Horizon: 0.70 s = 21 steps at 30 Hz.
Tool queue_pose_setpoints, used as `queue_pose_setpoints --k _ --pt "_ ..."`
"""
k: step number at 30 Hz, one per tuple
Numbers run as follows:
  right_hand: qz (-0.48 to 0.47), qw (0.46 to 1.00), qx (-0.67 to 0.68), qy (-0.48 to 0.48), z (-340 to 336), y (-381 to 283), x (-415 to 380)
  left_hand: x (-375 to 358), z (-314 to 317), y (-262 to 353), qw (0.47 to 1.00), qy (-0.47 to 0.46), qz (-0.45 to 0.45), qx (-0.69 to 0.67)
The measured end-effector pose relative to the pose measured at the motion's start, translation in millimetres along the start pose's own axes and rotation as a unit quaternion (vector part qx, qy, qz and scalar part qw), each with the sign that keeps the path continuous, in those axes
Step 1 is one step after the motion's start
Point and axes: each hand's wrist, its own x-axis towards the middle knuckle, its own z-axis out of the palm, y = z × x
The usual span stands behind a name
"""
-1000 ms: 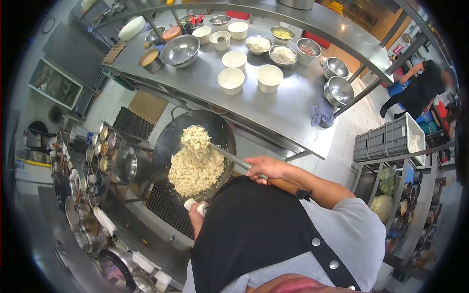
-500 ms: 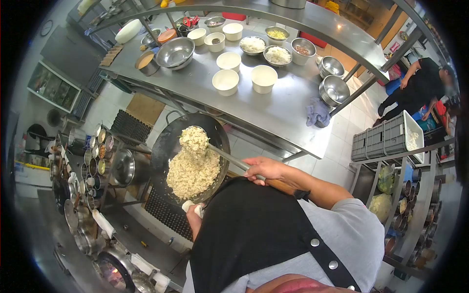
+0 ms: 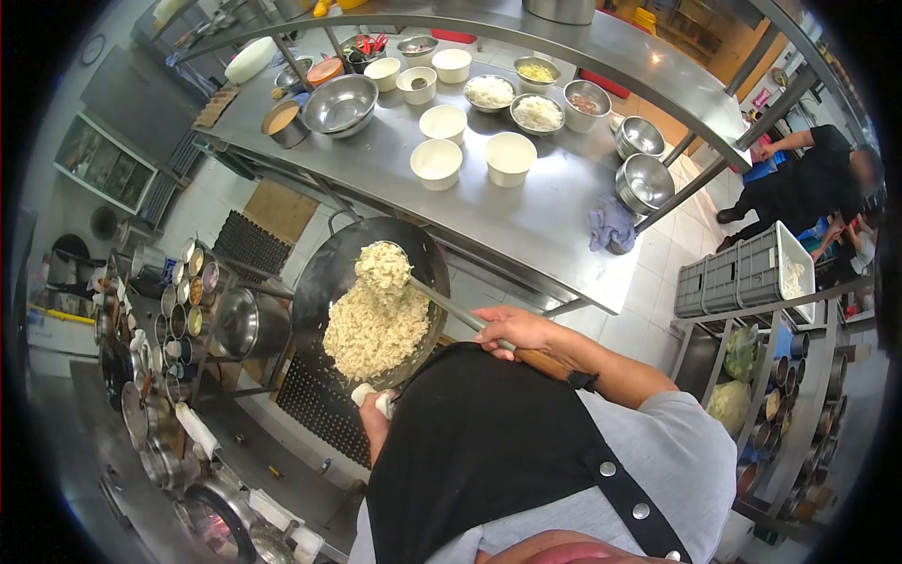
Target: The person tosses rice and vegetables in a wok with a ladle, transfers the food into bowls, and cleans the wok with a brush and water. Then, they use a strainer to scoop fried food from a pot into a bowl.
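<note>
A dark wok (image 3: 315,287) full of fried rice (image 3: 371,338) hangs in front of me, beside the steel table. My left hand (image 3: 377,425) is closed at its near rim with a folded white cloth (image 3: 365,395) in the grip; the wok's handle there is hidden. Wrapped round the wooden handle of a long ladle (image 3: 448,307) are the fingers of my right hand (image 3: 512,331). The ladle's bowl, heaped with rice, is over the far part of the pile. Close ahead on the table stand white tubs (image 3: 511,160) (image 3: 436,165).
The steel table (image 3: 366,164) also bears steel bowls (image 3: 340,105), rice bowls (image 3: 537,114) and a blue cloth (image 3: 613,226). A stove with a lit burner (image 3: 216,526) is at lower left. At right, a person in black (image 3: 803,179) stands behind a grey crate (image 3: 733,274).
The wok and the loaded ladle sit slightly further right in view, with both hands keeping their grip. The person at right has shifted posture, an arm now reaching out.
</note>
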Motion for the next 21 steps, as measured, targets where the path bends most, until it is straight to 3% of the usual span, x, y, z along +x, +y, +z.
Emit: queue_pose_setpoints --k 4,7,11,13,19,20,21 --pt "0.004 1.000 0.016 -0.004 -6 2 4 0 6 10 0.990 0.003 -0.091 -0.111" --pt "-0.003 1.000 0.019 -0.015 -8 7 8 -2 6 5 0.999 0.005 -0.025 -0.042" --pt "0.005 1.000 0.020 -0.014 -10 4 9 2 3 4 0.992 -0.006 -0.074 -0.106" --pt "0.002 1.000 0.018 -0.017 -8 2 9 -3 5 13 0.999 -0.007 -0.032 -0.020" --pt "0.001 1.000 0.025 0.007 -7 3 11 1 1 8 1.000 0.011 0.018 0.008" --pt "0.006 1.000 0.010 0.014 -9 7 14 4 -2 7 0.999 0.020 -0.016 0.023" --pt "0.007 1.000 -0.003 0.030 -12 9 14 12 -8 -11 0.999 0.001 0.012 -0.035"
